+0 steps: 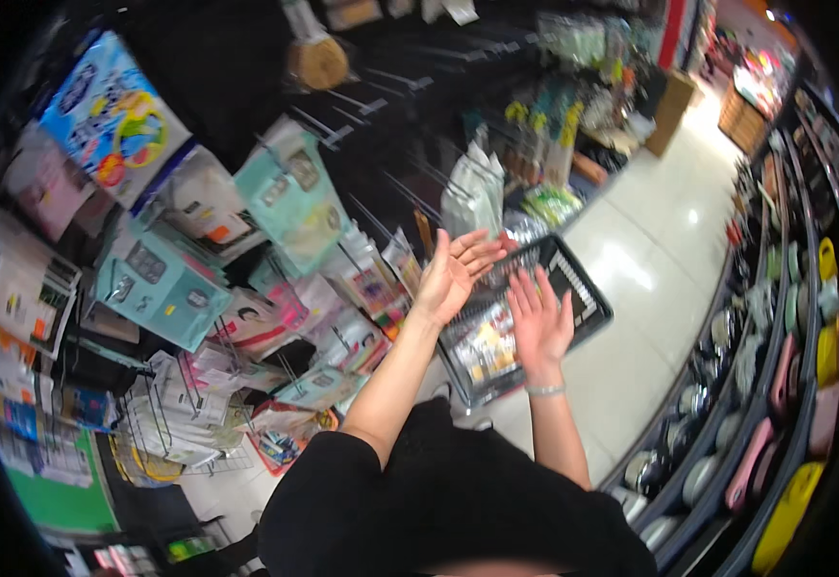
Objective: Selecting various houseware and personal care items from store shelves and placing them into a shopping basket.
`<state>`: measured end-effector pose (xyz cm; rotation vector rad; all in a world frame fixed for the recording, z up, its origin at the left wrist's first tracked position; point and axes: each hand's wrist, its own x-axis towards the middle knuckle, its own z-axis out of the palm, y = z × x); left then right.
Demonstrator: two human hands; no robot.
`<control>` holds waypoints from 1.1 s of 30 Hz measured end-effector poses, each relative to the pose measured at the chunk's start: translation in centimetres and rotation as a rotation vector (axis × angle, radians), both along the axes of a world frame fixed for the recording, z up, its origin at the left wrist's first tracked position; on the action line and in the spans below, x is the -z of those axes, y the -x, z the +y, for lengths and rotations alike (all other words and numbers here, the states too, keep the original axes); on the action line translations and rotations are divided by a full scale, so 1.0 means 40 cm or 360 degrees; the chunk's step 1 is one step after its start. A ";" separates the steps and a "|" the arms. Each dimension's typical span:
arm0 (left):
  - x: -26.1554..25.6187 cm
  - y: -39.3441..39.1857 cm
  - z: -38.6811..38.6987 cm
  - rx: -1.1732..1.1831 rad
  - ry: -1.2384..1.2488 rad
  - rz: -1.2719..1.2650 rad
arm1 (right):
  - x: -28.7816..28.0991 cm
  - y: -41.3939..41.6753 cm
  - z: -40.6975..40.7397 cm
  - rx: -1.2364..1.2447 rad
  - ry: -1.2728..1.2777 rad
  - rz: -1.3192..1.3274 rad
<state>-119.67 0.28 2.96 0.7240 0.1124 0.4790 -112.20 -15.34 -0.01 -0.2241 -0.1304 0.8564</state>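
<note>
My left hand (455,278) is raised with its palm up and fingers spread, holding nothing. Beside it, my right hand (540,317) is also open and bare of any object, with a thin bracelet (547,390) at the wrist. Below both hands is a dark plastic shopping basket (573,281), partly covered by them. Shiny packaged goods (488,346) lie inside it, too blurred to name. A pale plastic-wrapped package (475,187) hangs from the rack just beyond my left hand.
To the left, a black display rack carries packaged goods on metal hooks (322,126), including teal packs (163,281) and a blue pack (113,119). Shelves (722,404) with pans and yellow and pink items line the right side. Tiled floor (639,245) runs between them.
</note>
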 end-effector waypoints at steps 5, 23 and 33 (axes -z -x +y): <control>-0.281 -0.001 0.173 -0.0731 -0.0818 -0.0042 | 0.196 -0.015 -0.025 0.0020 0.0657 -0.0003; -0.759 -0.333 0.650 -0.1376 -0.1849 0.0493 | 0.563 0.030 -0.079 -0.0169 0.2138 -0.1054; -0.769 -0.572 0.653 -0.1501 -0.1919 0.0951 | 0.559 0.053 -0.102 0.0015 0.2001 -0.0721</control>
